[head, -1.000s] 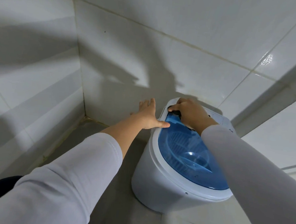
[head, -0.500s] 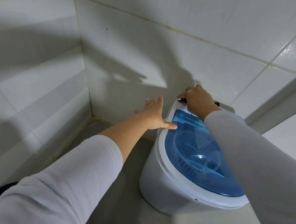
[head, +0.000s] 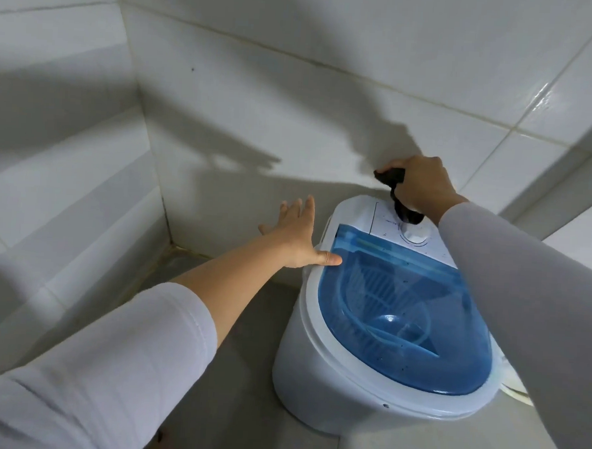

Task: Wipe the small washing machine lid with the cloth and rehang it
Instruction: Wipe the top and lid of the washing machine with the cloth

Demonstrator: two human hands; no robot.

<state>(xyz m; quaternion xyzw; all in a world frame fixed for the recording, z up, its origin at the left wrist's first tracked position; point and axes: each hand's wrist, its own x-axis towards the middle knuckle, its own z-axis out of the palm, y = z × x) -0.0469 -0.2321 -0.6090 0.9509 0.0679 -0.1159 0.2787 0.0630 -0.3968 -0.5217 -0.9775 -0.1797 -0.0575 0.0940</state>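
Dark cloth (head: 397, 192) bunched in right hand (head: 423, 186), fingers curled tight, tail touching control dial (head: 413, 233). Left hand (head: 295, 234) open, fingers together, thumb on blue lid (head: 402, 319) rim. Best spread flat before wiping lid.

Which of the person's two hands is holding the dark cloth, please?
The right hand, closed on the dark cloth above the white dial; the left hand is open, empty.
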